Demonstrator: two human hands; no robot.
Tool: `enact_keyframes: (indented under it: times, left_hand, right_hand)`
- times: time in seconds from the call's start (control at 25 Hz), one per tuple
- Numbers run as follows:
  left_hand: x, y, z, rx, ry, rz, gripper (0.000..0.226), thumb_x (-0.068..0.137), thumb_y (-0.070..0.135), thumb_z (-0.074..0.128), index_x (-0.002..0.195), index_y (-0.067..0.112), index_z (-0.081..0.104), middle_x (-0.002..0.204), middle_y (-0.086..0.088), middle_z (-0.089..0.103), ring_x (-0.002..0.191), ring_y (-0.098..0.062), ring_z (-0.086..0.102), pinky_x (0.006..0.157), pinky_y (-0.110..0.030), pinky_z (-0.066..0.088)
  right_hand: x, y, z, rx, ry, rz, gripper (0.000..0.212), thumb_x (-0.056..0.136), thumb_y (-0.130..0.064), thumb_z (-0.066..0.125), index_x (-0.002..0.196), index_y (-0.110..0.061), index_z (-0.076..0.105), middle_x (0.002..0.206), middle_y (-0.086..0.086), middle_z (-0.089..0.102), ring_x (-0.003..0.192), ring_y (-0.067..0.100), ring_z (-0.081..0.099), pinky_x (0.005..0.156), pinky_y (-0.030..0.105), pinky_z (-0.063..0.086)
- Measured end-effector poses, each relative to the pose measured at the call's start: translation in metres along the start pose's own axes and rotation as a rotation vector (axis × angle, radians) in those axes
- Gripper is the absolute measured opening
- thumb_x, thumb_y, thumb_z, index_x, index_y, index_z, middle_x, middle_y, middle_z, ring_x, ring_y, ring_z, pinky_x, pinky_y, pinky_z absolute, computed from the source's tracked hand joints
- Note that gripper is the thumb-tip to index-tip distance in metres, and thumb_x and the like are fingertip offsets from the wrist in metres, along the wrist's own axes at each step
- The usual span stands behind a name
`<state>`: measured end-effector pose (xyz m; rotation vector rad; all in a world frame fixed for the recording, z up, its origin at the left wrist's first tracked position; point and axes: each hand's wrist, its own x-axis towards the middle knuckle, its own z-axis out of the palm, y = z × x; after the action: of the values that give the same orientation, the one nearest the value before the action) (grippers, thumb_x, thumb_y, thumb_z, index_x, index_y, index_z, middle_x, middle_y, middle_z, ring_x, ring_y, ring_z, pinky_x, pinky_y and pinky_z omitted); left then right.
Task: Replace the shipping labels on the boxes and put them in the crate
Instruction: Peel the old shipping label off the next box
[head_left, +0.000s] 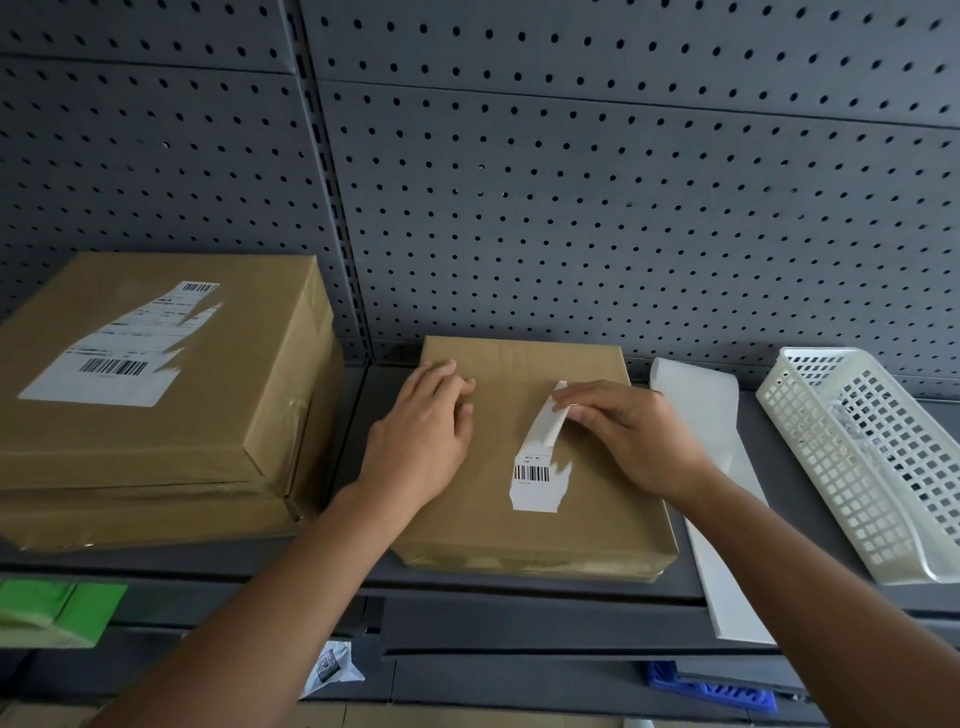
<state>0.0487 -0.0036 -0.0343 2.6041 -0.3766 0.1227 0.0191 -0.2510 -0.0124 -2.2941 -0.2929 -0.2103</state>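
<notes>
A flat brown box lies on the grey shelf in front of me. A torn white shipping label with a barcode sticks to its top, and the label's upper strip is lifted off the cardboard. My right hand pinches that lifted strip near its free end. My left hand rests flat on the box's left part, fingers straight. To the left, a larger brown box sits on another box and carries a partly torn label.
A long strip of white label paper lies right of the flat box and hangs over the shelf edge. A white perforated plastic basket stands at the far right. Grey pegboard backs the shelf. Below are green packets and a blue crate.
</notes>
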Motion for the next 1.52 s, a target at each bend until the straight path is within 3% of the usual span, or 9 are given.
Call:
enact_keyframes:
  times: [0.4,0.6,0.76,0.92,1.04,1.16,1.32,1.44,1.52]
  left_hand:
    - [0.001,0.007,0.000,0.031,-0.040,-0.008,0.032,0.106,0.031,0.037,0.135,0.025,0.049,0.160,0.012,0.028,0.151,-0.004,0.011,0.101,-0.044,0.047]
    - [0.001,0.015,0.000,0.053,-0.046,-0.026,0.034,0.107,0.027,0.033,0.138,0.022,0.047,0.160,0.006,0.027,0.152,-0.009,0.013,0.101,-0.046,0.046]
    - [-0.001,0.021,-0.001,0.084,-0.045,-0.028,0.031,0.107,0.025,0.033,0.135,0.021,0.046,0.158,0.006,0.029,0.151,-0.011,0.015,0.095,-0.045,0.048]
    - [-0.002,0.023,0.000,0.107,-0.052,-0.041,0.031,0.107,0.025,0.032,0.135,0.021,0.046,0.158,0.006,0.029,0.151,-0.011,0.014,0.091,-0.044,0.048]
    - [-0.002,0.024,-0.001,0.160,-0.063,-0.018,0.032,0.106,0.024,0.037,0.136,0.016,0.044,0.157,0.001,0.029,0.149,-0.015,0.020,0.085,-0.040,0.052]
    - [-0.004,0.022,-0.001,0.174,-0.046,-0.022,0.027,0.106,0.025,0.038,0.129,0.015,0.046,0.152,-0.001,0.034,0.145,-0.019,0.028,0.080,-0.041,0.053]
    - [-0.001,0.018,0.001,0.145,0.007,0.019,0.033,0.105,0.025,0.038,0.134,0.019,0.052,0.151,0.002,0.040,0.146,-0.014,0.029,0.107,-0.047,0.043]
    - [-0.004,0.021,-0.003,0.180,0.066,0.082,0.031,0.104,0.022,0.044,0.131,0.021,0.057,0.145,0.003,0.049,0.139,-0.015,0.041,0.115,-0.041,0.036]
    - [-0.008,0.022,-0.006,0.147,0.083,0.108,0.026,0.103,0.019,0.048,0.124,0.023,0.063,0.134,0.007,0.058,0.127,-0.013,0.053,0.102,-0.032,0.044]
  right_hand:
    - [-0.026,-0.025,-0.007,0.012,0.100,-0.085,0.016,0.094,-0.008,0.064,0.087,-0.013,0.077,0.092,-0.007,0.071,0.101,-0.004,0.062,0.093,0.009,0.041]
    - [-0.035,-0.051,-0.005,-0.014,0.053,-0.067,0.015,0.095,-0.014,0.063,0.084,-0.018,0.072,0.086,-0.014,0.064,0.082,0.004,0.063,0.070,0.011,0.043]
    - [-0.034,-0.078,-0.007,-0.022,0.008,-0.055,0.019,0.093,-0.012,0.063,0.077,-0.018,0.071,0.082,-0.013,0.065,0.077,0.006,0.061,0.067,0.011,0.042]
    - [-0.026,-0.095,-0.007,-0.048,-0.043,0.052,0.020,0.094,-0.022,0.062,0.077,-0.013,0.070,0.079,-0.003,0.069,0.073,0.013,0.062,0.071,0.032,0.051]
    - [-0.015,-0.120,-0.018,0.245,-0.011,0.148,0.020,0.095,-0.020,0.061,0.079,-0.014,0.071,0.076,0.001,0.073,0.067,0.019,0.071,0.068,0.045,0.060]
    - [0.004,-0.130,-0.031,0.235,-0.007,0.120,0.020,0.095,-0.022,0.062,0.083,-0.008,0.070,0.075,0.004,0.074,0.067,0.018,0.073,0.072,0.043,0.061]
    - [0.007,-0.098,-0.030,0.077,-0.060,0.281,0.026,0.089,-0.037,0.059,0.083,-0.012,0.065,0.082,0.010,0.071,0.080,0.035,0.066,0.076,0.052,0.056]
    - [-0.003,-0.080,-0.027,0.034,-0.074,0.344,0.044,0.090,-0.050,0.058,0.081,-0.008,0.060,0.073,0.007,0.067,0.059,0.018,0.056,0.060,0.027,0.052]
    - [-0.007,-0.075,-0.027,-0.043,0.016,0.307,0.045,0.090,-0.050,0.062,0.074,-0.007,0.057,0.056,-0.005,0.059,0.047,0.005,0.045,0.046,0.014,0.036]
